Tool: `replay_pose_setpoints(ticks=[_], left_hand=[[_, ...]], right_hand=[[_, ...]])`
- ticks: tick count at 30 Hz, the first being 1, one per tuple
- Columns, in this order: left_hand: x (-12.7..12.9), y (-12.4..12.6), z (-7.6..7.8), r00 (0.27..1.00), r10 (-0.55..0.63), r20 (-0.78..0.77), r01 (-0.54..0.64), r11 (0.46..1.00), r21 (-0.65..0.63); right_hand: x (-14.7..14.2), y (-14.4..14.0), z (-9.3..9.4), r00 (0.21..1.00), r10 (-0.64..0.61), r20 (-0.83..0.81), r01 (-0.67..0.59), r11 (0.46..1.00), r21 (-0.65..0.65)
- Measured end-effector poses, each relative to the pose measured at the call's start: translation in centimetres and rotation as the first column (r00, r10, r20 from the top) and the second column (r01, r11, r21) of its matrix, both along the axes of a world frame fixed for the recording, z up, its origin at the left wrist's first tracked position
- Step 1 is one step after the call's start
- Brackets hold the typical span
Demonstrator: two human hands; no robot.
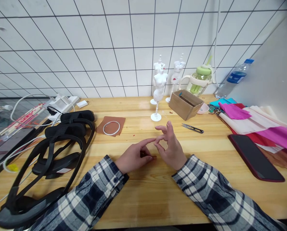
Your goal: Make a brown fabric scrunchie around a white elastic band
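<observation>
My left hand (135, 156) rests low over the middle of the table, closed on a small piece of brown fabric (154, 157), most of it hidden by the fingers. Its index finger stretches right towards my right hand (170, 149). The right thumb and index finger are pinched together at that fingertip, with the other fingers raised. Whatever the pinch holds is too small to make out. Beyond my hands lie thread snips (193, 128) on the right. On the left, a silver ring (111, 128) lies on a brown fabric square (100, 127).
White mini mannequins (160, 84) stand at the back beside a cardboard box (185, 104) and a green-lidded cup (201, 80). Coloured fabrics (254, 120), a phone (256, 157) and a water bottle (235, 78) are right. A black headset-like frame (49, 157) takes up the left.
</observation>
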State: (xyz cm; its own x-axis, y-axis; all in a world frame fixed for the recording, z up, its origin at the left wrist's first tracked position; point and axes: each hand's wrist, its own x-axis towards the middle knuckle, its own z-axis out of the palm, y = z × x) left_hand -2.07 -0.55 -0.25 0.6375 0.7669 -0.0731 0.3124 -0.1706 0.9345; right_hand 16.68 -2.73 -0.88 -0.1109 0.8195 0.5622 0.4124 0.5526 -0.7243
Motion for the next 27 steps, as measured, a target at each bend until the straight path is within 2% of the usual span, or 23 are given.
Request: replay_pose_setpoints(ticks=[3, 6, 8, 11, 16, 27], left_hand=[[0.1, 0.4, -0.1, 0.990, 0.143, -0.020, -0.142, 0.989, 0.036], [0.1, 0.8, 0.1, 0.954, 0.300, 0.010, -0.300, 0.954, 0.025], [0.3, 0.8, 0.3, 0.928, 0.370, 0.031, -0.371, 0.928, 0.019], [0.6, 0.7, 0.6, 0.916, 0.397, 0.066, -0.397, 0.918, -0.013], [0.7, 0.5, 0.7, 0.916, 0.386, 0.109, -0.379, 0.922, -0.076], [0.6, 0.4, 0.7, 0.934, 0.334, 0.129, -0.331, 0.943, -0.042]], right_hand=[[-0.2, -0.1, 0.8, 0.974, 0.028, -0.224, -0.063, 0.986, -0.151], [-0.3, 0.2, 0.9, 0.904, 0.091, -0.417, -0.226, 0.931, -0.286], [-0.3, 0.4, 0.6, 0.874, 0.085, -0.479, -0.277, 0.896, -0.346], [-0.6, 0.6, 0.0, 0.882, 0.040, -0.469, -0.246, 0.888, -0.388], [-0.7, 0.6, 0.0, 0.938, 0.018, -0.347, -0.160, 0.909, -0.386], [-0.7, 0.4, 0.0, 0.972, -0.023, -0.235, -0.069, 0.923, -0.379]])
